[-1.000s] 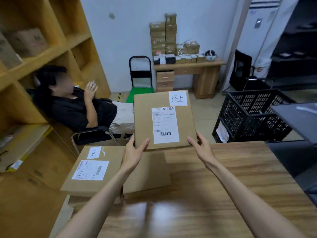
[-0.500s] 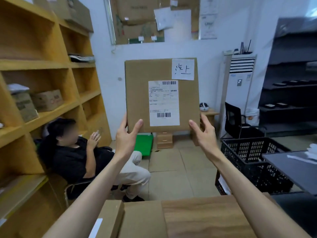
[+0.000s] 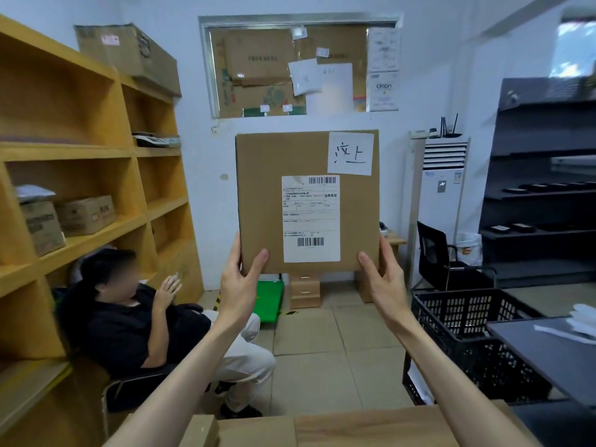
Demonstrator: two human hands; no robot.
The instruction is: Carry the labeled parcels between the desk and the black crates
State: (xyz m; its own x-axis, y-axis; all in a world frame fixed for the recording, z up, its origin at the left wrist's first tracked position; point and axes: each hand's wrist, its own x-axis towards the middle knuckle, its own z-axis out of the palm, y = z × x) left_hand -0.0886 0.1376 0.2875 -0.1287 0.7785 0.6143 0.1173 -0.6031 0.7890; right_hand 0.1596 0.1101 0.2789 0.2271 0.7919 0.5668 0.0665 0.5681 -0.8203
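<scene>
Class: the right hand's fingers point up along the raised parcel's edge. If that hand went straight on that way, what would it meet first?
Probably nothing: the right hand would slide up the parcel edge it grips, with only distant wall beyond; depth is unclear.

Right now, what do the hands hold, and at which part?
The parcel, upright: left hand grips its lower left corner, right hand its lower right corner.

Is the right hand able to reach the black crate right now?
Probably not yet. The right hand grips the cardboard parcel together with the left hand, held up high, while the black crate sits lower, off to the right.
</scene>
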